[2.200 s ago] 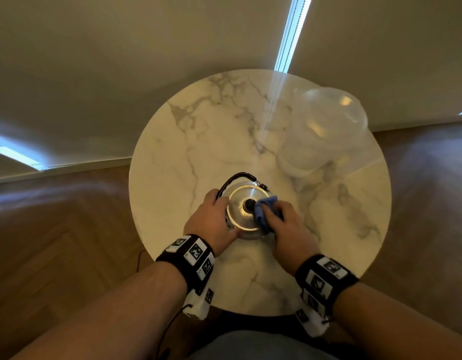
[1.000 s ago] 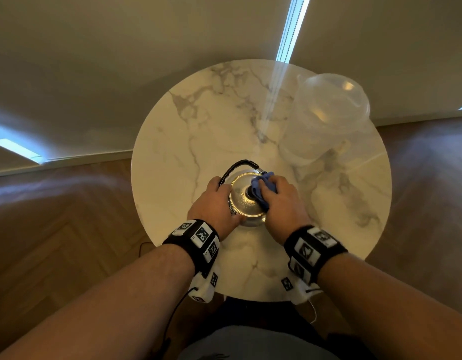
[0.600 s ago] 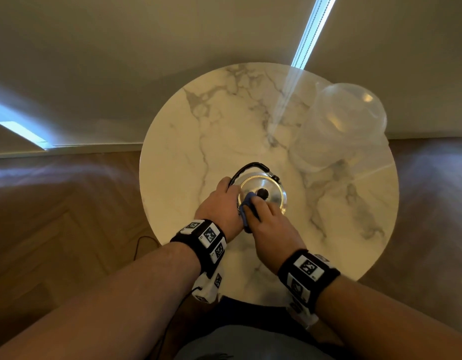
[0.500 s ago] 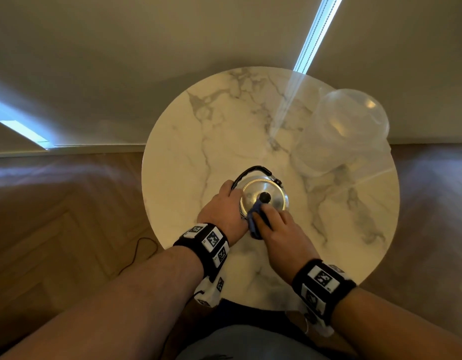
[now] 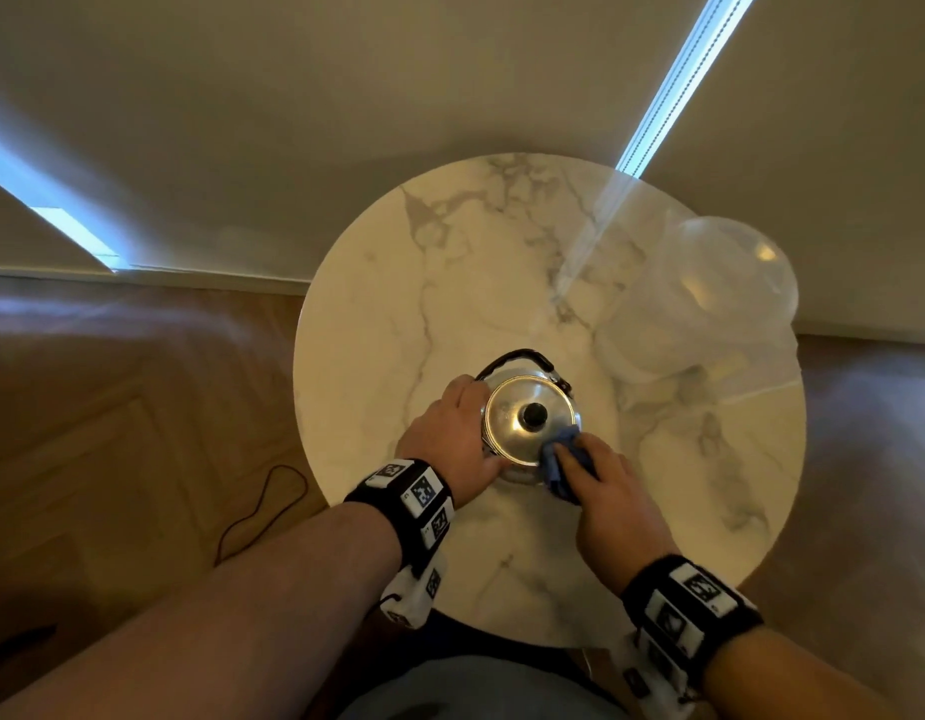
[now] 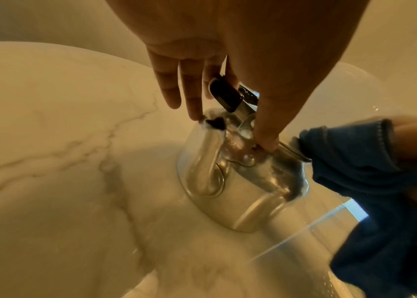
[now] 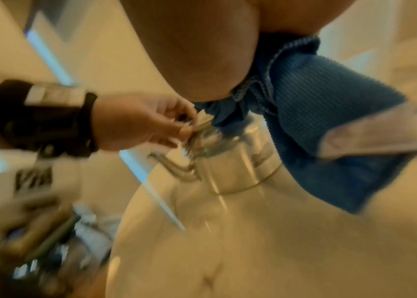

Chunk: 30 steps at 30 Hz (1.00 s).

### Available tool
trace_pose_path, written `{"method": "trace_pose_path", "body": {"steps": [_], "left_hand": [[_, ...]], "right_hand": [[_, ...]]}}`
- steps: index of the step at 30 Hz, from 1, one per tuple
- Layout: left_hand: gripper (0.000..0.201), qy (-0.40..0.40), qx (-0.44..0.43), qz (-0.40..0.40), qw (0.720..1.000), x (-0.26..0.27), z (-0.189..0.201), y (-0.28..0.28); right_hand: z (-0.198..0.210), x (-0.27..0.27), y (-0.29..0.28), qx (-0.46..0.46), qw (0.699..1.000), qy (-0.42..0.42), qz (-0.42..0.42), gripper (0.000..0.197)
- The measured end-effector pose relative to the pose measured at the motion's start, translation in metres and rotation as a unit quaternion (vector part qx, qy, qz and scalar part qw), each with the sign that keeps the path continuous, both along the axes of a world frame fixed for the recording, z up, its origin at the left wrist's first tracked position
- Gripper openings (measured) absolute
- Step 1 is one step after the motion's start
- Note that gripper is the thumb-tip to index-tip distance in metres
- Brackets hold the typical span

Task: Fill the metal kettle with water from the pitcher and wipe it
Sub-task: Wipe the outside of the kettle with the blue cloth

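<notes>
- On the round marble table [image 5: 377,324], near its front edge, stands the metal kettle [image 5: 528,423], upright, with its lid [image 5: 507,426] on and a black knob [image 5: 533,415] at the lid's centre.
- The kettle's black handle [image 5: 512,357] arches over the far side of the lid in the head view; its spout [image 6: 206,159] points to the left, as the left wrist view shows.
- The left hand [image 5: 450,439] steadies the kettle from its left side: the thumb [image 6: 266,131] presses on the lid's rim and the fingers [image 6: 192,100] reach down past the spout, curving round the top of the body.
- The right hand [image 5: 613,504] grips a blue cloth [image 5: 559,459], bunched under its fingers, and presses it against the front right edge of the lid and the kettle's shoulder.
- A loose end of the cloth [image 7: 329,131] hangs down beside the kettle's body in the right wrist view, which is blurred.
- The clear plastic pitcher [image 5: 699,298] stands at the far right of the table, well apart from the kettle and from both hands; whether any water is in it I cannot tell.
- Both wrists carry black bands [image 5: 413,504] with printed square markers.
- A thin dark cable [image 5: 252,511] lies on the wooden herringbone floor [image 5: 112,459] to the left of the table.
- A pale wall [image 5: 346,96] rises behind the table, crossed by a narrow bright strip of light [image 5: 678,80].
</notes>
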<state>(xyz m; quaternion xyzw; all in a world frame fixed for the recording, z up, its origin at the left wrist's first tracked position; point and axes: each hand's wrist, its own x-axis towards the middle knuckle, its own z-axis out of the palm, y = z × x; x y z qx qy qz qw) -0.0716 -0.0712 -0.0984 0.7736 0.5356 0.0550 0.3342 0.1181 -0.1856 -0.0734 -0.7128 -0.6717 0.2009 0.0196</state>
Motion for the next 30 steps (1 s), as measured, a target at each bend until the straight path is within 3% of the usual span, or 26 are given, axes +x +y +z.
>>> {"method": "trace_pose_path", "body": {"steps": [4,6,8,11,15,18,21,24,30], "left_hand": [[0.102,-0.019,-0.035,0.046,0.998,0.0,0.002,-0.002],[0.107,-0.021,-0.043,0.056,0.997,0.001,0.002,-0.002],[0.108,-0.02,-0.054,0.061,0.996,0.002,0.001,-0.002],[0.107,-0.008,-0.077,0.073,0.994,0.004,-0.002,0.0],[0.09,-0.025,-0.082,0.096,0.992,0.009,0.002,-0.001],[0.094,-0.023,-0.074,0.101,0.992,0.007,0.0,-0.003],[0.103,-0.023,-0.066,0.101,0.992,0.005,-0.004,-0.004],[0.1,-0.021,-0.063,0.108,0.992,0.006,-0.004,-0.005],[0.095,-0.017,-0.06,0.105,0.992,0.004,-0.005,-0.004]], "right_hand": [[0.028,0.017,0.043,0.054,0.981,0.133,-0.127,0.061],[0.043,0.013,0.073,0.056,0.981,0.143,-0.119,0.057],[0.048,0.006,0.099,0.01,0.992,0.106,-0.068,0.054],[0.042,-0.013,0.126,-0.068,0.996,-0.028,0.052,0.05],[0.036,-0.04,0.122,-0.119,0.97,-0.111,0.18,0.042],[0.04,-0.035,0.103,-0.099,0.94,-0.121,0.304,0.039],[0.046,-0.013,0.11,-0.105,0.956,-0.059,0.268,0.042],[0.037,-0.011,0.121,-0.098,0.97,-0.088,0.203,0.057],[0.031,-0.004,0.099,-0.077,0.935,-0.058,0.342,0.037]]}}
